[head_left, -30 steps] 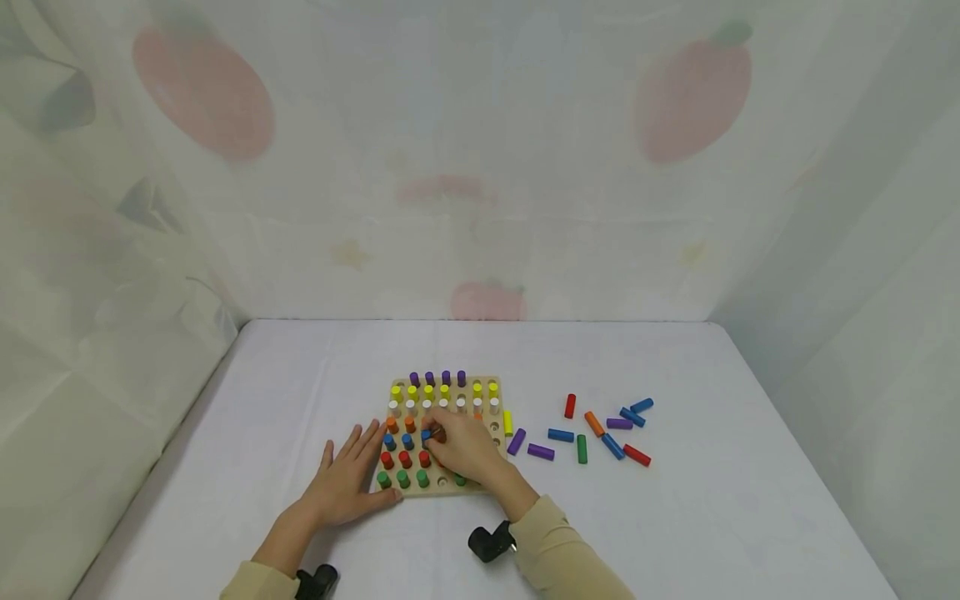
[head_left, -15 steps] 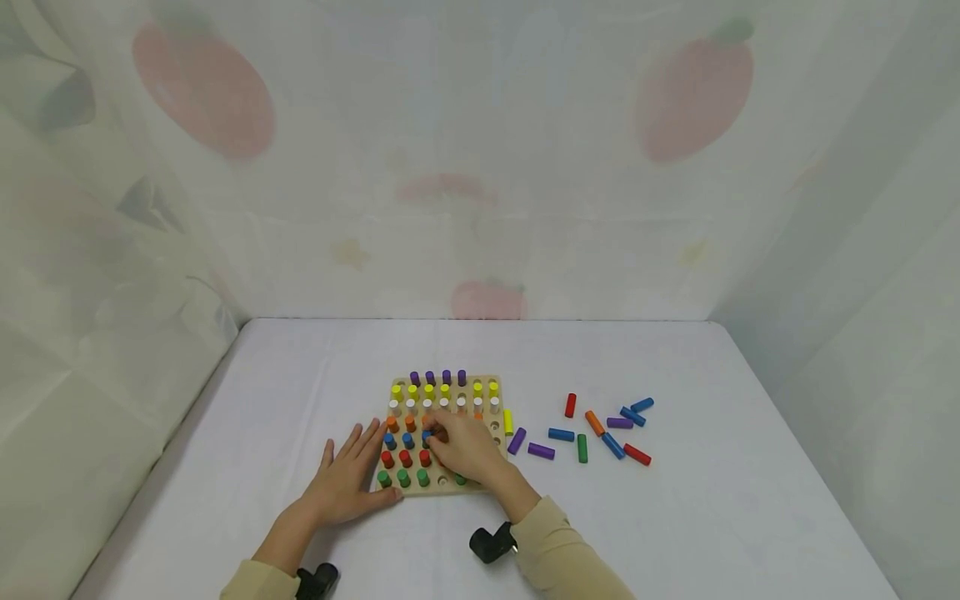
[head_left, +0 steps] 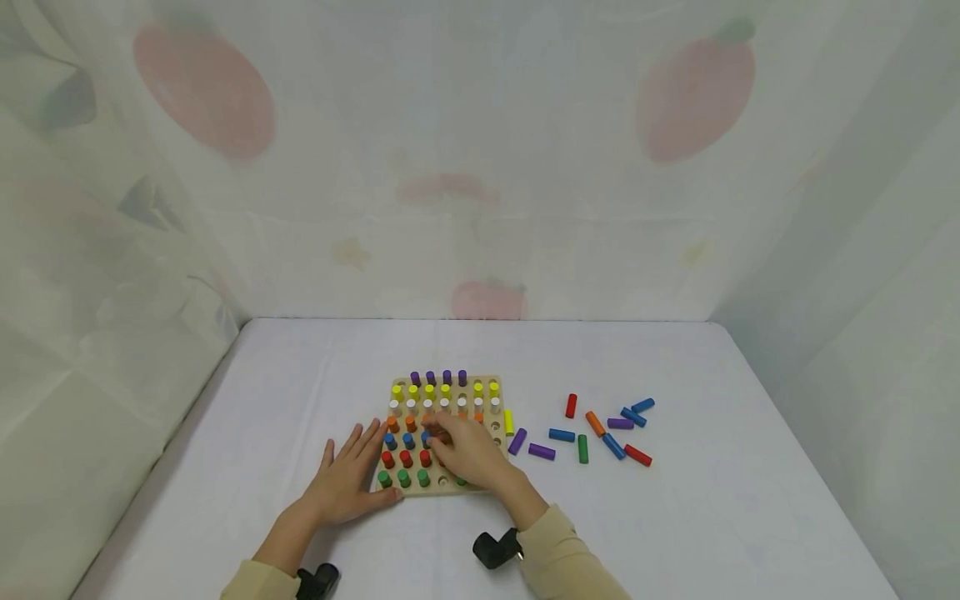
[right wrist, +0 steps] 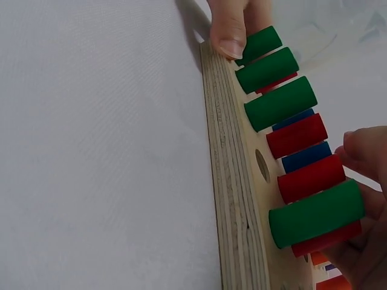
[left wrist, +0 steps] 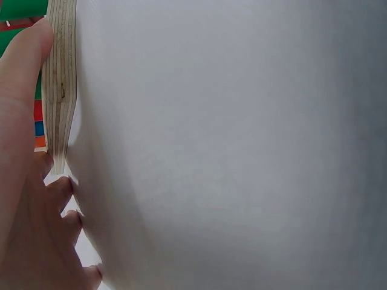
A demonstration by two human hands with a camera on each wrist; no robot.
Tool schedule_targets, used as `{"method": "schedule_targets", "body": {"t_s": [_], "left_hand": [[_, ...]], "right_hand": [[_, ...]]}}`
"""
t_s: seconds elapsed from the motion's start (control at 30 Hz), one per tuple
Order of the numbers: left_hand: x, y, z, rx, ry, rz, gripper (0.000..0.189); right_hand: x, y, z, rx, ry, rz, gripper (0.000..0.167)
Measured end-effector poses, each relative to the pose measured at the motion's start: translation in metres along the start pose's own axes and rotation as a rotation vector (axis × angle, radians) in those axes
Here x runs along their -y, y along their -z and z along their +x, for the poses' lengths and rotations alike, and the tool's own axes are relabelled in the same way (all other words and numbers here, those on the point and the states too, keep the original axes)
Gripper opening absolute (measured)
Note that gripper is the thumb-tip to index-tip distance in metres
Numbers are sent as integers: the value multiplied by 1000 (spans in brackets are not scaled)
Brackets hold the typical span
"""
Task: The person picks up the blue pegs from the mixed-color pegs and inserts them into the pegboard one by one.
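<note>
A wooden pegboard (head_left: 474, 381) lies on the table, bearing rows of coloured pegs: purple, yellow, white, orange, blue, red and green from back to front. My left hand (head_left: 345, 485) rests at its left side with fingers spread and straight; the thumb lies on the near left corner, as the left wrist view also shows. Over the middle of the board, my right hand (head_left: 472, 454) pinches the top of a blue peg (head_left: 424, 439) standing in the blue row, with thumb and fingertips around its end. Part of the board's right half is hidden beneath this hand.
Right of the board lie loose pegs: a yellow peg (head_left: 508, 422) by its edge, purple pegs (head_left: 542, 452), a green peg (head_left: 582, 449), several blue pegs (head_left: 562, 435), red pegs (head_left: 637, 454) and an orange peg (head_left: 595, 423). A patterned curtain (head_left: 480, 167) hangs behind the table.
My right wrist and forearm have shifted slightly to the right, while the fingertips stay at the same blue peg. The left hand and the loose pegs have not moved.
</note>
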State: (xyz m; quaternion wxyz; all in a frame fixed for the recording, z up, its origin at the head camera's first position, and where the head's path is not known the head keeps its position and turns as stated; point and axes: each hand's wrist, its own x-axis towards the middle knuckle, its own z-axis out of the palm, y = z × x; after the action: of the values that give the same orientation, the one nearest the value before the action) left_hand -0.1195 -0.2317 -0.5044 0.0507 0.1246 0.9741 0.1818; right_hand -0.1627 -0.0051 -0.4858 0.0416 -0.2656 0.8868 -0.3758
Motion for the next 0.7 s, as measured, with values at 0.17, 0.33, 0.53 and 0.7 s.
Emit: {"method": "schedule_targets", "body": {"t_s": [0.17, 0.33, 0.53, 0.7], "left_hand": [[0, 0, 0, 1, 4, 7, 105], [0, 1, -1, 2, 9, 4, 105], [0, 1, -1, 6, 13, 7, 105], [0, 0, 0, 1, 5, 6, 105]], "right_hand": [[1, 5, -6, 4, 4, 9, 27], [-1, 8, -12, -35, 28, 34, 24], [-3, 16, -22, -106, 32, 77, 24], [-9, 26, -31, -213, 47, 126, 21]]}}
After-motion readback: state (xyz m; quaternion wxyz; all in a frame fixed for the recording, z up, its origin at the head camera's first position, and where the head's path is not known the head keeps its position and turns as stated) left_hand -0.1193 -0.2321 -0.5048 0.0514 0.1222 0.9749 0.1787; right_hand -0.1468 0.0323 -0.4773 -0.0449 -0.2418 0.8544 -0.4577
